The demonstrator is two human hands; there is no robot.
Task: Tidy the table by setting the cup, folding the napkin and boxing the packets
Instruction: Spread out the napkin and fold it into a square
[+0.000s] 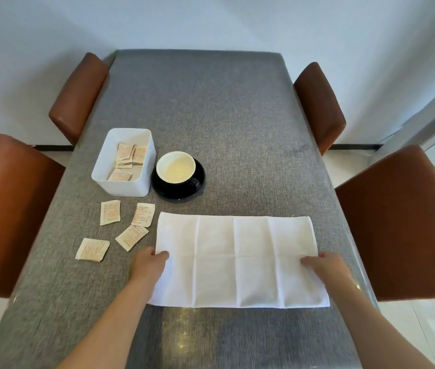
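The white napkin (237,259) lies spread flat on the grey table (211,115), near its front edge. The left hand (149,263) pinches its left edge and the right hand (324,265) its right edge, fingers closed on the cloth. Four packets (131,237) lie just left of it; beyond them, more sit in the white box (124,162) beside the cup (175,167) on its black saucer (177,193).

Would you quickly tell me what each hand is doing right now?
Left hand: closed, pinching the left edge of the white creased cloth napkin.
Right hand: closed, pinching its right edge.
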